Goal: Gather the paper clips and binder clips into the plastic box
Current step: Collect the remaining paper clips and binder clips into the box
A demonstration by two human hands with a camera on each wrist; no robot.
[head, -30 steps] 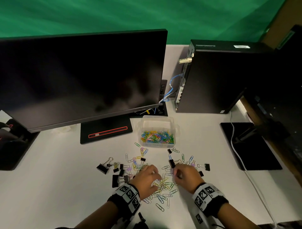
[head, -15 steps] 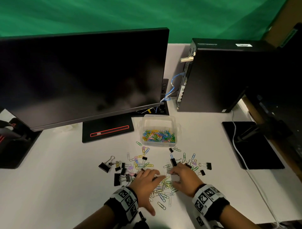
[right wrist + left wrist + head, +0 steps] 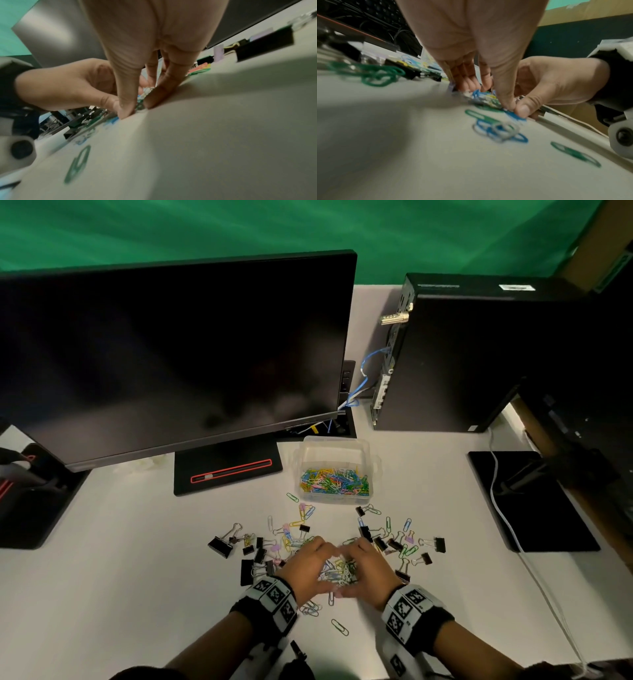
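Observation:
Both hands cup a heap of coloured paper clips (image 3: 337, 571) on the white desk. My left hand (image 3: 310, 566) curls round the heap's left side and my right hand (image 3: 368, 568) round its right, thumbs and fingertips nearly meeting. In the left wrist view the left hand (image 3: 488, 94) has its thumb and fingers closed on the clips; the right wrist view shows the right hand (image 3: 139, 106) doing the same. The clear plastic box (image 3: 298, 460), partly filled with paper clips, stands just beyond. Black binder clips (image 3: 221, 546) and more binder clips (image 3: 438, 544) lie either side.
Loose paper clips (image 3: 339, 627) lie near my wrists and others between the hands and the box. A monitor (image 3: 171, 354) on its stand base (image 3: 227, 470) is behind left, a black computer tower (image 3: 462, 354) behind right. A black pad (image 3: 555, 525) with a white cable (image 3: 507, 525) sits right.
The hands have closed in toward each other, sweeping scattered clips into one heap. The left fingers, spread flat half a second ago, now curl round the heap.

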